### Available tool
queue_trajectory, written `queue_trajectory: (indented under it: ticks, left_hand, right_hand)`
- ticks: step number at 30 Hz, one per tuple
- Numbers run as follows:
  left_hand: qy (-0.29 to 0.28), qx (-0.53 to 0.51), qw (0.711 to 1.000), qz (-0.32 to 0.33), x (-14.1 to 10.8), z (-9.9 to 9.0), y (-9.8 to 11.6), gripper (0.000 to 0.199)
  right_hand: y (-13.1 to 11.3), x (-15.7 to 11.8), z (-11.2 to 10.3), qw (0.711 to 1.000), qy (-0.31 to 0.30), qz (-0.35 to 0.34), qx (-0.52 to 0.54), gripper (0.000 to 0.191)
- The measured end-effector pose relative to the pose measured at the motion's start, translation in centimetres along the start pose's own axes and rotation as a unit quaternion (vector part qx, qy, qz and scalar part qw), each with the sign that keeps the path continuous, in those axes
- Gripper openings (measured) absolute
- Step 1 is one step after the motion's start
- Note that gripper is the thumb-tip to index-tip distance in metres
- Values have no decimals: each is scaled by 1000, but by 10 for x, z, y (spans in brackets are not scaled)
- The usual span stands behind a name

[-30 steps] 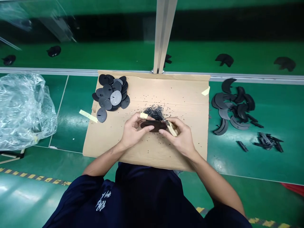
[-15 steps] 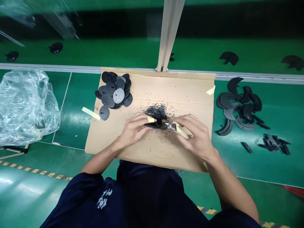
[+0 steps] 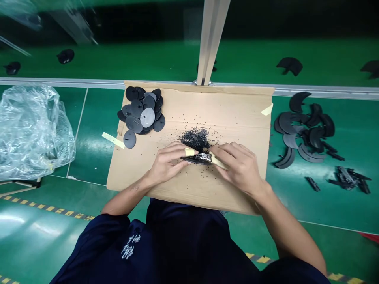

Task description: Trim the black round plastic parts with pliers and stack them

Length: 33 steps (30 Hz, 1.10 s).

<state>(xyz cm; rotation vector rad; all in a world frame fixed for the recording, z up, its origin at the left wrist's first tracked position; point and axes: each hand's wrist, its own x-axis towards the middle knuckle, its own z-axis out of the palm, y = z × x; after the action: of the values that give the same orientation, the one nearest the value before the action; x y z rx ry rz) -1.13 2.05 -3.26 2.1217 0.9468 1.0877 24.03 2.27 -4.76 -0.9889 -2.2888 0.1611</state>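
Observation:
My left hand (image 3: 170, 159), with tape round a finger, pinches the left edge of a black plastic disc (image 3: 195, 160) held nearly edge-on above the cardboard. My right hand (image 3: 237, 163) is closed round the handles of a pair of nippers (image 3: 204, 157). Their metal jaws lie over the disc, near my left fingertips; I cannot tell exactly what the blades touch. Just beyond the disc, small black clippings (image 3: 195, 138) form a heap, with loose bits scattered round it. At the cardboard's upper left is a pile of similar black discs (image 3: 142, 110).
The cardboard sheet (image 3: 177, 189) lies on a green table. To the right are curved black pieces (image 3: 308, 130) and narrow black parts (image 3: 349, 179). A clear plastic bag (image 3: 35, 130) sits at the left. A metal post (image 3: 211, 43) rises at the back edge.
My right hand has brought the nippers left, so their jaws now lie over the disc instead of at its right end. My left hand stays in place with the disc.

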Motion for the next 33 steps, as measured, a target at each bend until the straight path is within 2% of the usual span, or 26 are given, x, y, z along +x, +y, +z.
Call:
queue_trajectory:
  ticks: [8,13,17,19,21,24,27,30,33]
  left_hand:
    - [9,-17,1000,-18,-1,5,5,26]
    - [2,-8,1000,-8,-3,0,7,24]
    - [-34,68,997,32,-1,-5,8,27]
    - [-67,134,987,55,1,-6,9,24]
    - [-98,178,978,52,4,-10,12,19]
    - [-148,155,977,7,16,-30,11,19]
    - [-165,166,972,-15,48,-68,-7,20]
    - [-110,256,960,-31,103,-111,-49,21]
    - [-43,339,934,-101,161,-140,-100,23]
  right_hand:
    - [-8,-1,-2,993,8,-23,-119,21]
    - [-5,-1,0,994,22,-22,-109,21]
    - [-4,5,-1,988,16,-13,-154,19]
    - [-4,7,-3,988,2,-23,-150,19]
    - [-2,6,-7,991,-15,-10,-134,19]
    - [10,-6,-10,993,-24,39,-104,24]
    - [30,-21,-3,993,-3,76,-87,36]
    - [47,-31,10,991,45,100,-72,34]
    - [56,-35,17,989,79,113,-45,32]
